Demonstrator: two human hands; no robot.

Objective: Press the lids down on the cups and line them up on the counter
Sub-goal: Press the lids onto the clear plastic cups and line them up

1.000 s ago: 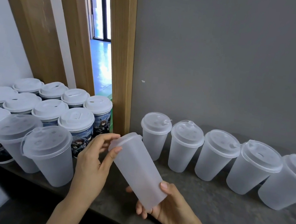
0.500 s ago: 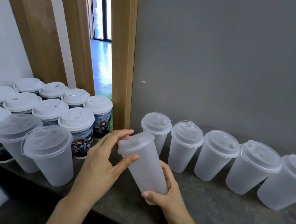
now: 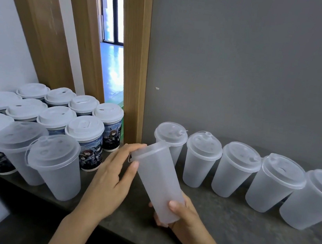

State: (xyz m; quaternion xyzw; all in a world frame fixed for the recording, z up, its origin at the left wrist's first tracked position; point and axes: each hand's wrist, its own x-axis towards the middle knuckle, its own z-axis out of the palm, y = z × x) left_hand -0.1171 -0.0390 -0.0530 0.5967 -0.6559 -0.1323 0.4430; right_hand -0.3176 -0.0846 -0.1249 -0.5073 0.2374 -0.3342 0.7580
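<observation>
I've got the cup (image 3: pixel 157 180) up off the counter (image 3: pixel 243 235) now, tilted with its lidded top leaning away to the left, and it's more upright than it was a second ago, when it lay much flatter across my hands. My right hand (image 3: pixel 182 216) has shifted too: it was cradling the base from underneath, and now its fingers curl round the bottom of the cup, thumb across the front. My left hand (image 3: pixel 112 176) has come in closer to the lid (image 3: pixel 148 151), fingers nearly straight along the rim, the thumb tip touching the wall just under it. Pressing or only steadying? I can't tell from here.

The lid looks seated, though the far edge is hidden from me, so I'd judge this as the final squeeze before the cup goes down.

Just beyond my right hand stands the row of clear cups (image 3: pixel 238 169), five lidded ones along the grey wall, the nearest (image 3: pixel 171 137) right behind the cup I'm holding. Left of my left hand are two more clear cups (image 3: pixel 35 154) and the printed cups (image 3: pixel 85 132). The open spot in front of the row's left end looks like where this one belongs.
</observation>
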